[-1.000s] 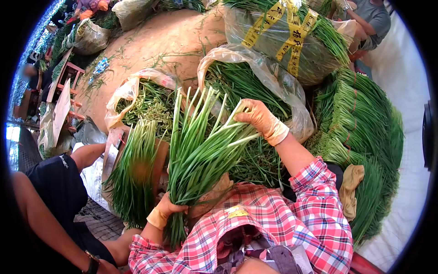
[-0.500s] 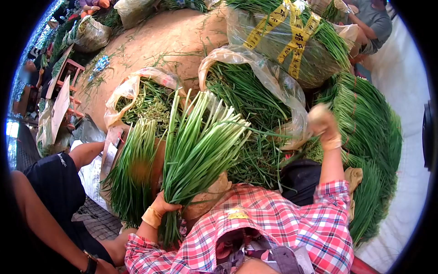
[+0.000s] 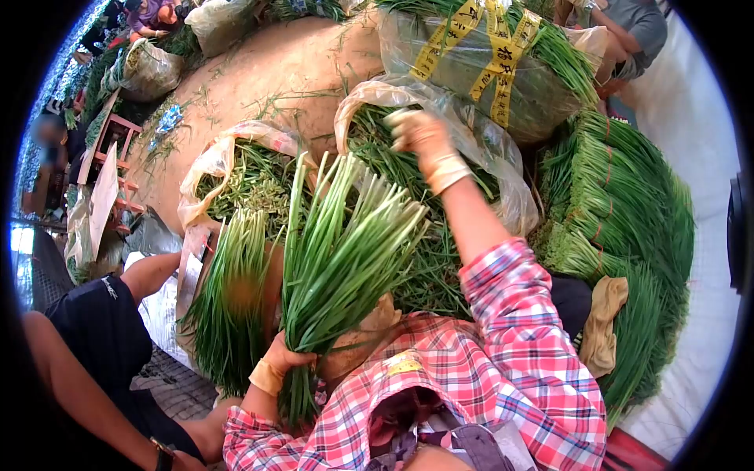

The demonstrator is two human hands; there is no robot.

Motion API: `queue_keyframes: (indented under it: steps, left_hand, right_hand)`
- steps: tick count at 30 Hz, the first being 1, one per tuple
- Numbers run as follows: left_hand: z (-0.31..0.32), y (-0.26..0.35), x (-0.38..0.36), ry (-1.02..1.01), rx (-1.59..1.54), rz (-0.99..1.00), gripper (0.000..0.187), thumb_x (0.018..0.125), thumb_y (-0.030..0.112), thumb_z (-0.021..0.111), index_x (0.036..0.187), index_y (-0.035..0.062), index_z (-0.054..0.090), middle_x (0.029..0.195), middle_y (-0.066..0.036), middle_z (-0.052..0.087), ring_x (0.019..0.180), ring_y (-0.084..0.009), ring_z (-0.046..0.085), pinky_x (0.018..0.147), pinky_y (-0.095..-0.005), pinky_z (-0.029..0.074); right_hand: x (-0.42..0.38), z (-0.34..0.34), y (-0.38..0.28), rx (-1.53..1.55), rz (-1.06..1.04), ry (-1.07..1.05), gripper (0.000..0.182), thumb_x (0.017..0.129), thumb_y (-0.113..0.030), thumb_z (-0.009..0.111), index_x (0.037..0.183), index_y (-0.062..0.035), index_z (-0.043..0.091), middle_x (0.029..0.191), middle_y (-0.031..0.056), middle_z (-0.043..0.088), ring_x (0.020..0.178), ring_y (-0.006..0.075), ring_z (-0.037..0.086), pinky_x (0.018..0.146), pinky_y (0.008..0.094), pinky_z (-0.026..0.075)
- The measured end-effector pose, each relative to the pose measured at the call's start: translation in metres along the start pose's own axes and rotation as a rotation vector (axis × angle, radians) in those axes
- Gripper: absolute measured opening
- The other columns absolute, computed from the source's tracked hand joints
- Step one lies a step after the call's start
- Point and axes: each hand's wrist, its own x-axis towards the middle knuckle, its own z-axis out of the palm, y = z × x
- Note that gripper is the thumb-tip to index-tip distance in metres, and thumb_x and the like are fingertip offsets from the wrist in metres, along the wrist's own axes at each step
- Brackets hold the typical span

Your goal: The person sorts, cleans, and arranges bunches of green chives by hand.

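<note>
The chive bunch [image 3: 342, 251] was gripped near its base by the left hand [image 3: 287, 363], long axis pointing far; the right hand [image 3: 416, 132], grip indiscernible, was extended beyond into the open bag [image 3: 487, 149].

left hand [image 3: 284, 363] clenched low; right hand [image 3: 418, 132] outstretched, blurred.

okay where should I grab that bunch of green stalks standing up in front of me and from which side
Grip the bunch of green stalks low, near its narrow base, where the left hand already clasps it. There the stalks pack tight; higher up they fan apart. Come from the side and wrap the fingers around it.
</note>
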Motion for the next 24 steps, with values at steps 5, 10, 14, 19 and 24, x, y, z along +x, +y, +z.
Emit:
queue_keyframes:
  steps: [5,10,14,19,24]
  left_hand:
    - [-0.013,-0.017,0.009,-0.132,-0.118,0.047,0.049,0.059,0.004,0.072,0.104,-0.004,0.057,0.085,-0.013,0.064,0.062,-0.0237,0.062,0.054,-0.0343,0.051]
    - [0.002,0.0,0.009,-0.225,-0.285,-0.001,0.052,0.06,0.013,0.072,0.107,-0.0034,0.055,0.079,-0.013,0.062,0.058,-0.0253,0.06,0.051,-0.0344,0.049]
    - [0.003,-0.002,0.009,-0.243,-0.206,0.057,0.046,0.062,0.013,0.071,0.102,-0.0038,0.056,0.075,-0.013,0.061,0.057,-0.0246,0.058,0.05,-0.0331,0.046]
    - [0.009,0.006,0.008,-0.25,-0.209,0.03,0.046,0.062,0.012,0.072,0.103,-0.0023,0.056,0.076,-0.013,0.061,0.057,-0.0245,0.058,0.051,-0.034,0.046]
    - [0.018,0.015,0.008,-0.2,-0.174,0.118,0.051,0.062,0.006,0.07,0.11,-0.0009,0.054,0.083,-0.012,0.061,0.061,-0.0239,0.059,0.051,-0.0341,0.047]
  right_hand:
    - [-0.056,-0.086,-0.012,0.129,0.33,0.099,0.034,0.085,-0.031,0.063,0.1,-0.001,0.062,0.08,0.0028,0.061,0.06,0.0089,0.054,0.057,0.026,0.05]
    - [-0.151,-0.037,0.037,-0.234,0.533,-0.274,0.034,0.081,-0.034,0.065,0.098,-0.0045,0.065,0.083,0.0076,0.064,0.064,0.0133,0.058,0.065,0.0279,0.052]
    - [-0.127,-0.067,0.031,-0.17,0.336,0.171,0.022,0.085,-0.008,0.051,0.102,-0.0052,0.065,0.079,0.0049,0.063,0.062,0.0091,0.054,0.056,0.0218,0.044]
    - [-0.06,-0.033,-0.041,-0.669,-0.058,-0.241,0.029,0.087,-0.027,0.057,0.104,-0.0043,0.064,0.104,0.0111,0.064,0.098,0.0224,0.06,0.086,0.0293,0.044]
    - [-0.019,0.009,-0.014,-1.033,0.051,-0.544,0.063,0.072,-0.062,0.06,0.101,-0.0067,0.066,0.1,0.0171,0.064,0.096,0.031,0.06,0.084,0.0387,0.046]
